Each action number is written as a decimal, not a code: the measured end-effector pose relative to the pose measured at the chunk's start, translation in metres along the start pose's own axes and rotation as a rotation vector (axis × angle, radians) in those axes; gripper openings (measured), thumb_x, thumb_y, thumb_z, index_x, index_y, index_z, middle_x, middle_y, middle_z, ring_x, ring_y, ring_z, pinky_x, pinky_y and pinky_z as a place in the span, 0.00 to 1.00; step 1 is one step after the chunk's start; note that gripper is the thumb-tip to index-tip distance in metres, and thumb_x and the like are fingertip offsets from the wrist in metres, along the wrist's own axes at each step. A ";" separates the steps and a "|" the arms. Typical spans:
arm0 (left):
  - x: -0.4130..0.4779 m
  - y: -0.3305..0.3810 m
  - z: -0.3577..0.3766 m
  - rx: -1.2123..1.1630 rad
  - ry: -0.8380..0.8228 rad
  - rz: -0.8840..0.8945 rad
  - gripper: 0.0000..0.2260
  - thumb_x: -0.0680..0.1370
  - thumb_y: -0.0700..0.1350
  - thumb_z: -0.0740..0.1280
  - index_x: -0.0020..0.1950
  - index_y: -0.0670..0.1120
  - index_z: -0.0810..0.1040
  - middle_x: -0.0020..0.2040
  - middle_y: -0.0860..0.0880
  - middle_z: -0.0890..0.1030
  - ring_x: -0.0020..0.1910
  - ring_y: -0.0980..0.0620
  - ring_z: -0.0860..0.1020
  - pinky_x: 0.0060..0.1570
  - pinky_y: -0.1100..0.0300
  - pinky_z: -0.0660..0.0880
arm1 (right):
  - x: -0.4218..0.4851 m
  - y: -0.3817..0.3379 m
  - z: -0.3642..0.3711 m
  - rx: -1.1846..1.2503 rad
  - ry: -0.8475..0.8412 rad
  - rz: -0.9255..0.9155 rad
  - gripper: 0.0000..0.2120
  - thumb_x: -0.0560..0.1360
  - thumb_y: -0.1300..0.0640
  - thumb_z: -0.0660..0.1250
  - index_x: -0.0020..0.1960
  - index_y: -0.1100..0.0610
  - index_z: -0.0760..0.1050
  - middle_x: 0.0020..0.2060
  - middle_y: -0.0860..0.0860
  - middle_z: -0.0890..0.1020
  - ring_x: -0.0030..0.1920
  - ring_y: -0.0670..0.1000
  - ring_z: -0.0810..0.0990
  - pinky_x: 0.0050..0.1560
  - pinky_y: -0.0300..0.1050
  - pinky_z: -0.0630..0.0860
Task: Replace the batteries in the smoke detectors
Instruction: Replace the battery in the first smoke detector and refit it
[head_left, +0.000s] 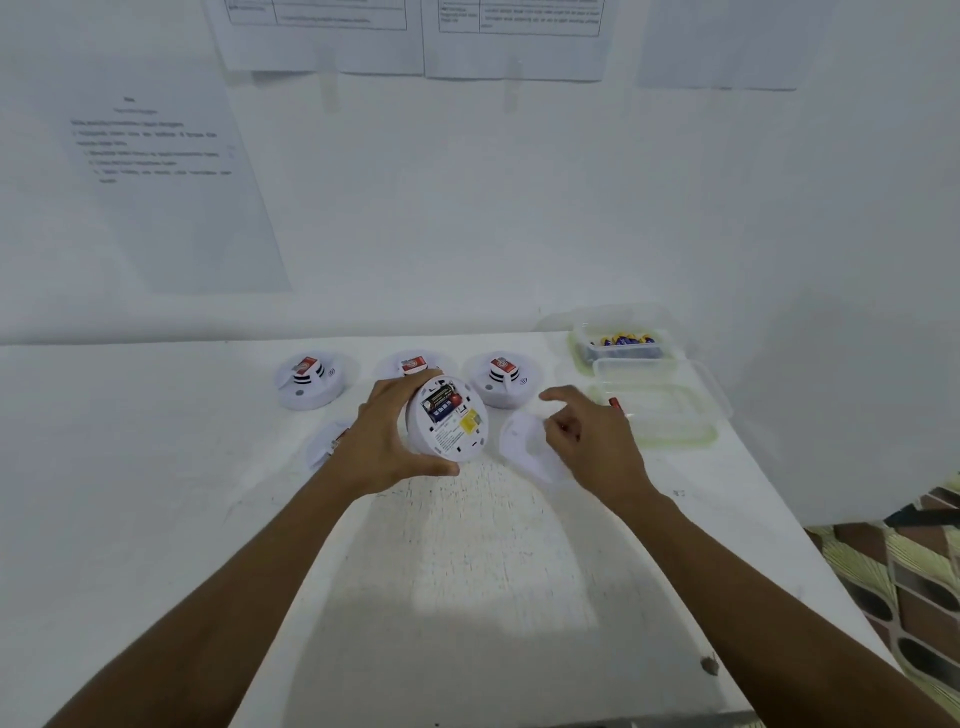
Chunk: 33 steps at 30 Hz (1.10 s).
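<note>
**Detector held underside-up, battery bay exposed**

The left hand (387, 441) grasps a round white smoke detector (452, 421) above the worktop (467, 571), tilted so its underside faces the camera. Dark batteries (441, 402) sit in its open bay beside a yellow label. The right hand (587, 441) hovers released, fingers loosely curled, over a detached white cover (524, 441). A row of detectors (501, 379) lies behind.

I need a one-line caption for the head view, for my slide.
Left hand grips an opened smoke detector, batteries visible; right hand hovers by the white cover.
</note>
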<state>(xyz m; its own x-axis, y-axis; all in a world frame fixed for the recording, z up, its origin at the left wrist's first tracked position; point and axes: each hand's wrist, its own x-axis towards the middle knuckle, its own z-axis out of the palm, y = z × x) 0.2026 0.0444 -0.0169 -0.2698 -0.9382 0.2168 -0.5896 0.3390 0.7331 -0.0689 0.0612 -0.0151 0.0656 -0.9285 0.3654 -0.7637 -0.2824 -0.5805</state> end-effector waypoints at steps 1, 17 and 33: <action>0.001 0.003 0.001 -0.003 0.001 0.009 0.41 0.58 0.57 0.82 0.63 0.69 0.62 0.61 0.68 0.67 0.65 0.58 0.66 0.67 0.49 0.69 | 0.002 -0.005 -0.004 0.113 0.044 0.056 0.12 0.76 0.63 0.68 0.58 0.54 0.77 0.31 0.47 0.82 0.31 0.45 0.80 0.38 0.26 0.70; 0.017 0.027 0.008 -0.098 0.016 0.049 0.40 0.60 0.53 0.83 0.64 0.67 0.63 0.58 0.79 0.65 0.62 0.68 0.66 0.62 0.62 0.68 | 0.014 -0.048 0.017 0.177 0.116 -0.128 0.11 0.75 0.51 0.70 0.55 0.54 0.84 0.51 0.47 0.84 0.48 0.40 0.79 0.46 0.35 0.76; 0.018 0.031 0.007 -0.187 -0.020 0.014 0.39 0.63 0.42 0.82 0.68 0.54 0.66 0.60 0.68 0.67 0.60 0.68 0.69 0.63 0.66 0.68 | 0.031 -0.056 0.010 0.142 -0.082 -0.199 0.23 0.69 0.39 0.70 0.59 0.49 0.82 0.55 0.47 0.81 0.54 0.46 0.78 0.53 0.50 0.79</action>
<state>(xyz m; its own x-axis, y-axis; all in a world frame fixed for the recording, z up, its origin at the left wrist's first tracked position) 0.1739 0.0382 0.0054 -0.2935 -0.9311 0.2164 -0.4346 0.3316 0.8374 -0.0183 0.0457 0.0216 0.2623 -0.8660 0.4257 -0.6327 -0.4874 -0.6017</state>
